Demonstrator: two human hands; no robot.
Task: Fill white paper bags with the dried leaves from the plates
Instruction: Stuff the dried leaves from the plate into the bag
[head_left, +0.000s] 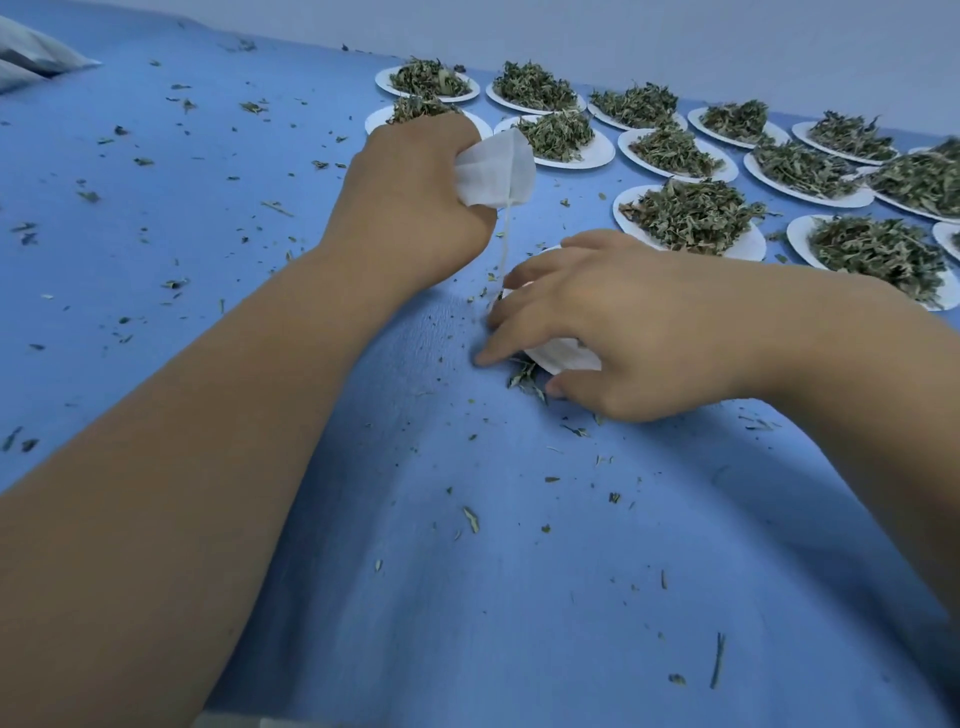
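Gathering what little lies at the nearest plate (563, 358) looks to be the step in hand. It would go best if the right hand (639, 327) raked the loose tuft of leaves (524, 376) into one pinch before lifting, rather than chasing single bits across the blue sheet (467, 571) (which is strewn with crumbs on every side of both hands). The white paper bag (496, 174) should then be brought close over that pinch with its mouth held wide, so nothing drops on the way. As I judge it, the bag is too crumpled for that now.

The right hand's fingers (540, 275) are spread apart and nearly straight, arched over the plate, which shows white beneath them. The index tip touches the sheet just beside the tuft, and the thumb lies on the near side of it. They clamp nothing that I can see. The left hand (415, 208) is closed in a fist round the bag, which bulges out of the fist toward the right hand, its thin string (504, 239) hanging down between the two hands. Whether the bag has leaves in it I cannot tell. Beyond the right fingers, well apart from them, stand rows of plates (753, 248) heaped with dried leaves (691, 213), so most of the filling is, by my reckoning, yet to come
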